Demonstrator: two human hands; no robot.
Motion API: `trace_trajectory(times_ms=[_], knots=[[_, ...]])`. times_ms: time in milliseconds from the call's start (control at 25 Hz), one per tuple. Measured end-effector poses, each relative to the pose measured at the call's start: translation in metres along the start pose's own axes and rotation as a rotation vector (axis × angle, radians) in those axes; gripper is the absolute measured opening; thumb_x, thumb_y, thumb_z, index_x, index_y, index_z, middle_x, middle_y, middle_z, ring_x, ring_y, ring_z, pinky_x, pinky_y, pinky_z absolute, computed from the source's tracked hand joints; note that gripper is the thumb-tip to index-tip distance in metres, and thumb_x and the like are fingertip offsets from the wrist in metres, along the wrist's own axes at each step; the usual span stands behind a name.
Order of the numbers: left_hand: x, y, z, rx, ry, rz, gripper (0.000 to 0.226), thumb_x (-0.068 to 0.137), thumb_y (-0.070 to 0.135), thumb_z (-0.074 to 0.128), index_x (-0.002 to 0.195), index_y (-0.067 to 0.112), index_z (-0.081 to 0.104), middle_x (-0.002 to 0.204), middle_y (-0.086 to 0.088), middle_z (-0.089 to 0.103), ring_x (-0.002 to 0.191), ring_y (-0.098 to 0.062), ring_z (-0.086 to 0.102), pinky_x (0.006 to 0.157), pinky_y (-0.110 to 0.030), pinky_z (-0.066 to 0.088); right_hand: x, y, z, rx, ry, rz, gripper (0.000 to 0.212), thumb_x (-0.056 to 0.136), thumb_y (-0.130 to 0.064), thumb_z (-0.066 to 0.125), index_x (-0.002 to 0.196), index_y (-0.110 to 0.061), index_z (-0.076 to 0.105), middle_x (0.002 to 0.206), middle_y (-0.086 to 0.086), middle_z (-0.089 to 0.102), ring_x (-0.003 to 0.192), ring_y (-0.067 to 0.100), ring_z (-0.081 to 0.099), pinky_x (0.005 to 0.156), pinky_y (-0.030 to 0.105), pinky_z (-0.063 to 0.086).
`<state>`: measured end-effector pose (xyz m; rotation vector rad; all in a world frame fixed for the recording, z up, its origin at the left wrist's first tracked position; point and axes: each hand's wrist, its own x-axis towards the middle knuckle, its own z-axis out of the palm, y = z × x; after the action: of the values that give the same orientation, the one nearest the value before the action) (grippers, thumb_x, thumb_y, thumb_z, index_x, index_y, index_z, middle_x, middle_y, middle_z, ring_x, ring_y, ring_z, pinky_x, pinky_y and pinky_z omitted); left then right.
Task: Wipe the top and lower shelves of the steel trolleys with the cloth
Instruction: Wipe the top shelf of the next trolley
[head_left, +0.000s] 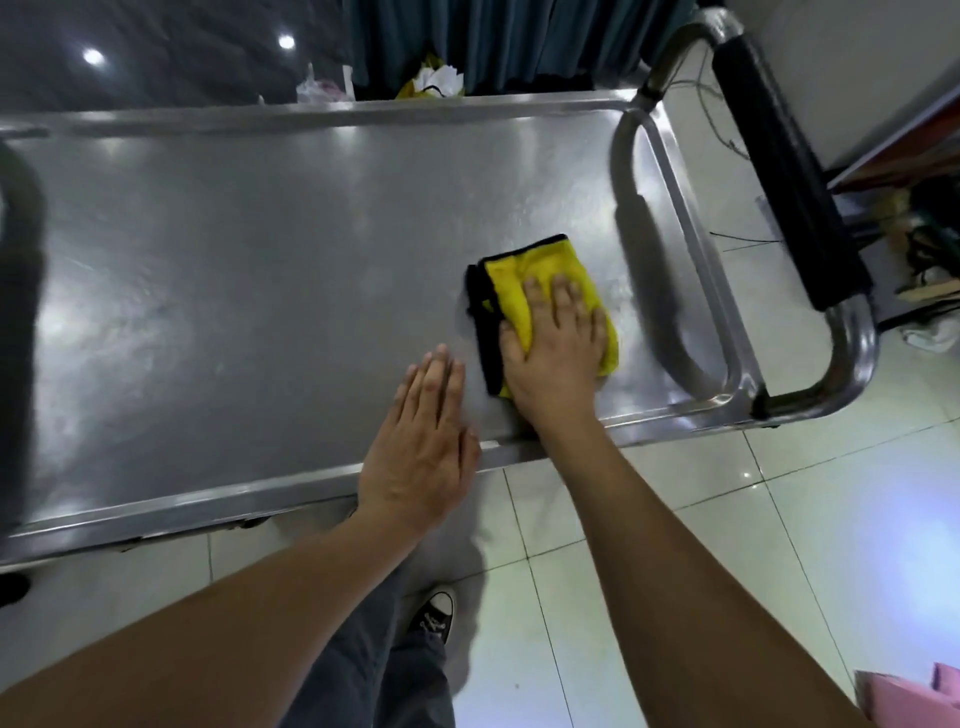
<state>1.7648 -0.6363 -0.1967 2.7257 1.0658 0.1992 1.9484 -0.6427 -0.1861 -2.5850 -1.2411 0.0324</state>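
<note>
Top shelf: steel trolley's upper tray, raised rim all round, w/ ceiling-light glare on it; runs left-right across the view.
Cloth: yellow w/ black edging, folded, lies flat on top shelf toward its right end, near the front rim, apart from the end rim.
Right hand: palm down on the cloth, fingers straight and spread, pressing it flat onto the shelf; not curled round it. Yellow shows beyond fingertips and at the right side of the hand; black edge shows left of the thumb.
Left hand: flat, palm down, fingers straight and close together, holds nothing; lies over the shelf's front part, heel over the front rim. Just beside the cloth's black edge; touching the steel or not, can't tell.
Handle: tubular steel bar w/ black foam sleeve, at the trolley's right end.
Lower shelf: hidden under the top one.
Floor: pale glossy tiles, front and right of trolley.
Person: grey trouser leg and a black-and-white sneaker below, between the forearms.
Behind trolley: dark teal curtain; yellow-white bag at its foot.
Right edge: clutter and cables, blurred.
</note>
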Motion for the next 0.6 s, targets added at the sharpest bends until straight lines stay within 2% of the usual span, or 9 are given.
trace_trajectory(times_ms=[120,240,280,400,480,600], knots=[[0.001,0.000,-0.005,-0.063,0.041,-0.073,0.065,0.095,0.025,0.047,0.150,-0.007,0.031,0.153,-0.024,0.035,0.148,-0.035,0.030,0.123,-0.047,0.026,0.014,-0.052,0.011,0.086,-0.087,-0.214,0.061,0.094,-0.050,0.051,0.151,-0.030,0.044,0.161,0.004,0.034,0.152,0.021,0.025,0.124,0.047,0.009],[-0.001,-0.001,-0.007,-0.065,0.032,-0.066,0.064,0.094,0.023,0.052,0.148,-0.006,0.034,0.150,-0.024,0.038,0.147,-0.036,0.030,0.123,-0.047,0.025,0.025,-0.032,0.009,0.066,-0.119,-0.311,0.061,0.094,-0.052,0.051,0.151,-0.033,0.042,0.162,0.001,0.033,0.151,0.019,0.026,0.124,0.044,0.010],[-0.002,-0.002,-0.008,-0.057,0.029,-0.057,0.063,0.095,0.023,0.052,0.147,-0.006,0.035,0.149,-0.024,0.038,0.147,-0.036,0.030,0.123,-0.047,0.025,0.031,-0.013,0.004,0.057,-0.088,-0.253,0.062,0.093,-0.051,0.052,0.151,-0.032,0.042,0.162,0.001,0.033,0.150,0.020,0.028,0.124,0.044,0.013],[-0.003,-0.003,-0.009,-0.016,0.008,-0.048,0.060,0.098,0.028,0.045,0.148,-0.003,0.033,0.151,-0.021,0.034,0.149,-0.035,0.026,0.125,-0.047,0.023,0.051,0.065,-0.016,0.003,0.008,0.075,0.061,0.094,-0.047,0.052,0.151,-0.026,0.043,0.161,0.008,0.034,0.148,0.029,0.031,0.121,0.050,0.019],[-0.003,-0.001,-0.008,0.017,-0.002,-0.049,0.060,0.099,0.030,0.042,0.149,-0.002,0.031,0.152,-0.021,0.033,0.149,-0.035,0.025,0.124,-0.047,0.022,0.060,0.103,-0.028,0.015,0.014,0.221,0.061,0.096,-0.048,0.048,0.152,-0.025,0.039,0.161,0.010,0.032,0.149,0.031,0.027,0.122,0.053,0.017],[-0.001,0.002,-0.005,0.046,-0.017,-0.061,0.061,0.100,0.032,0.039,0.149,-0.002,0.031,0.154,-0.023,0.032,0.150,-0.035,0.025,0.124,-0.047,0.021,0.067,0.091,-0.019,0.036,0.050,0.343,0.063,0.097,-0.049,0.046,0.154,-0.022,0.037,0.162,0.012,0.030,0.151,0.031,0.023,0.123,0.052,0.011]])
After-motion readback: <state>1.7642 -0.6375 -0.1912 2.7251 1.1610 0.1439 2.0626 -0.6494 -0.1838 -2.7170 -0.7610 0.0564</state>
